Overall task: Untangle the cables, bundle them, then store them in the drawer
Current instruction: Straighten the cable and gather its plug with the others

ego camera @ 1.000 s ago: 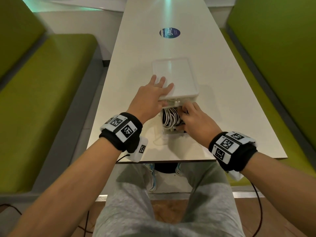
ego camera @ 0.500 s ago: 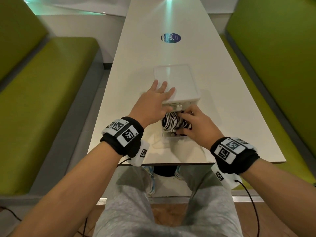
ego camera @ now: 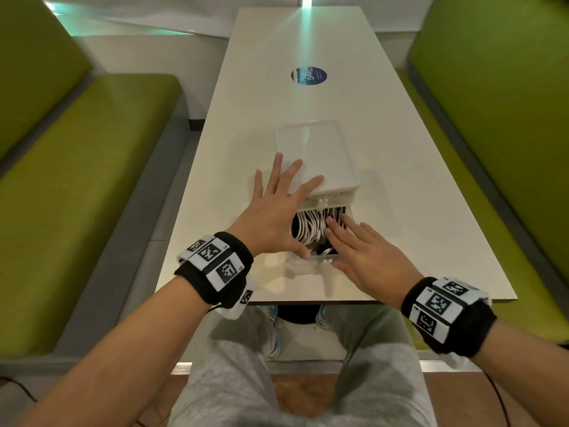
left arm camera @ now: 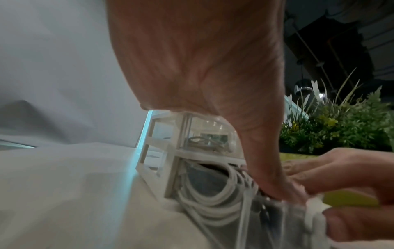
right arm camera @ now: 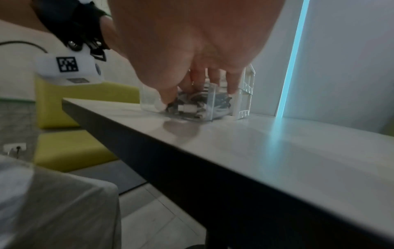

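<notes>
Head view: high, looking forward and steeply down the long white table, both forearms entering from the bottom edge, green benches either side.

Left wrist view: very close, low by the tabletop, looking along the left hand at the white drawer unit and the pulled-out drawer from its left side.

Right wrist view: below and behind the right hand, near the table's edge, facing the drawer front.

All three views share the drawer unit and open drawer; the left wrist view also catches right-hand fingers.
</notes>
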The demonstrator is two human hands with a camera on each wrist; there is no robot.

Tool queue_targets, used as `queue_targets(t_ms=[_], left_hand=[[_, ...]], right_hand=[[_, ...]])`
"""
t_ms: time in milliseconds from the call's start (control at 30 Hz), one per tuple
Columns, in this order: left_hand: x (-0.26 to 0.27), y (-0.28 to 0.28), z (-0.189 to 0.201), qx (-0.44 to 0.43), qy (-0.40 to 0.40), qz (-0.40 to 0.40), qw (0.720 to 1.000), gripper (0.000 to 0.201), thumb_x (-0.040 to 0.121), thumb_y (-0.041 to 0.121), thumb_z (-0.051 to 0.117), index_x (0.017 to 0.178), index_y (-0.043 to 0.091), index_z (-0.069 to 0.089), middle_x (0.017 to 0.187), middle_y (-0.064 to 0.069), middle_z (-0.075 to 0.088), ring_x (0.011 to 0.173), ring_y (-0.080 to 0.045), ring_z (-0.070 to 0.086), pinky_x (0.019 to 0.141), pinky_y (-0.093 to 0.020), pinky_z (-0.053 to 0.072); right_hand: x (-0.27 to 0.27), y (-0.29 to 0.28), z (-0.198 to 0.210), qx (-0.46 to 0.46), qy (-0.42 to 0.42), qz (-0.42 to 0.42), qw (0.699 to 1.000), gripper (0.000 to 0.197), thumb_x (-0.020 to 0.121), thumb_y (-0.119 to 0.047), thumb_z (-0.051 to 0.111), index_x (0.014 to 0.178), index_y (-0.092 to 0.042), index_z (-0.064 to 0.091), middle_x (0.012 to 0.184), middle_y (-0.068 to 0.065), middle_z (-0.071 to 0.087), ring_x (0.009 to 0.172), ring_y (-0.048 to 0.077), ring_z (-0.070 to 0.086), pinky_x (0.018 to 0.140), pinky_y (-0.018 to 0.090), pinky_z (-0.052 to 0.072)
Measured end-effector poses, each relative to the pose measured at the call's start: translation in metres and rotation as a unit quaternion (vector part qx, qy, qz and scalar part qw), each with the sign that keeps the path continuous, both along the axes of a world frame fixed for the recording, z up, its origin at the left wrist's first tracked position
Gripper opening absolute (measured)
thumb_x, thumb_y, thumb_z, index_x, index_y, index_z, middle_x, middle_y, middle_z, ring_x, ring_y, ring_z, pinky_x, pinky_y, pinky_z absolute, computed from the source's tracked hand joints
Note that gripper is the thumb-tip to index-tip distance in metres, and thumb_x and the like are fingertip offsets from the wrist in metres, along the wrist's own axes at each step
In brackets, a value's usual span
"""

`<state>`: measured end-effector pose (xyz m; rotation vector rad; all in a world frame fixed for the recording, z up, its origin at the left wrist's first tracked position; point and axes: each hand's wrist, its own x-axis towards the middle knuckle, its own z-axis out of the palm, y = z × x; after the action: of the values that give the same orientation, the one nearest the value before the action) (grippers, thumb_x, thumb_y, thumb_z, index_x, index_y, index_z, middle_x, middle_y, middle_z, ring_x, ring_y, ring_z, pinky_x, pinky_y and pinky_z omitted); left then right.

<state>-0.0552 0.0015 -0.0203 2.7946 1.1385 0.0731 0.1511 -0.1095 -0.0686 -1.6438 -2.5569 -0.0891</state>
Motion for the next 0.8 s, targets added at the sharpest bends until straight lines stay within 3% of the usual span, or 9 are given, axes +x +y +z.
queue_targets(t_ms=[133,233,300,367,533,667,800], left_hand=[[0.002,-0.002,0.002,0.015,0.035,0.012,0.999,0.137,0.047,0.079,0.072,0.152,0.032,-0.003,0.160,-0.008,-0.014,0.141,-0.033,-0.031,0.109,-0.071,-0.005],[0.002,0.000,0.006,0.004,0.051,0.013,0.999,0.142,0.044,0.082,0.070,0.151,0.033,-0.008,0.160,-0.008,-0.016,0.143,-0.032,-0.029,0.110,-0.070,-0.006],[0.002,0.000,0.008,-0.001,0.063,0.006,0.998,0.145,0.041,0.081,0.072,0.150,0.034,-0.011,0.160,-0.008,-0.018,0.144,-0.032,-0.026,0.111,-0.068,-0.006],[0.001,-0.001,0.009,0.002,0.068,-0.001,0.998,0.148,0.039,0.080,0.074,0.150,0.035,-0.013,0.159,-0.009,-0.019,0.144,-0.032,-0.026,0.111,-0.068,-0.005],[0.001,-0.002,0.009,-0.010,0.059,-0.002,0.998,0.146,0.042,0.074,0.078,0.150,0.035,-0.012,0.159,-0.008,-0.020,0.143,-0.031,-0.028,0.112,-0.068,-0.002],[0.001,0.001,0.012,-0.025,0.056,-0.002,0.998,0.145,0.044,0.072,0.080,0.151,0.034,-0.010,0.159,-0.008,-0.020,0.143,-0.031,-0.027,0.112,-0.067,-0.003],[0.002,0.001,0.011,-0.032,0.043,-0.005,0.999,0.144,0.044,0.070,0.081,0.151,0.033,-0.009,0.159,-0.007,-0.020,0.143,-0.030,-0.028,0.113,-0.067,0.000]], right_hand=[[0.003,0.001,0.003,0.073,0.069,0.043,0.994,0.040,0.094,-0.031,0.042,0.116,-0.010,0.067,0.130,0.012,0.062,0.118,0.030,0.060,0.101,0.045,0.048],[0.004,0.001,0.000,0.105,0.080,0.054,0.990,0.016,0.086,-0.015,0.065,0.100,-0.012,0.072,0.122,0.014,0.065,0.111,0.033,0.063,0.094,0.045,0.052],[-0.002,0.000,-0.003,0.085,0.059,0.037,0.994,0.025,0.074,-0.006,0.075,0.097,-0.015,0.073,0.125,0.015,0.061,0.117,0.035,0.057,0.095,0.044,0.048],[-0.007,0.000,-0.002,0.063,0.041,0.025,0.997,0.030,0.069,-0.006,0.075,0.097,-0.017,0.073,0.129,0.015,0.056,0.122,0.034,0.050,0.097,0.044,0.044],[-0.001,0.004,0.015,0.025,0.057,0.051,0.997,0.022,0.083,-0.020,0.068,0.105,-0.022,0.071,0.138,0.017,0.049,0.132,0.037,0.039,0.099,0.050,0.045],[0.010,0.015,0.031,0.047,0.039,0.061,0.996,0.055,0.083,-0.042,0.071,0.134,-0.029,0.055,0.150,0.014,0.035,0.140,0.036,0.028,0.108,0.051,0.036],[0.013,0.028,0.044,0.019,-0.006,-0.001,1.000,0.100,0.074,-0.076,0.054,0.154,-0.030,0.016,0.162,0.012,0.001,0.149,0.032,-0.007,0.119,0.052,0.008]])
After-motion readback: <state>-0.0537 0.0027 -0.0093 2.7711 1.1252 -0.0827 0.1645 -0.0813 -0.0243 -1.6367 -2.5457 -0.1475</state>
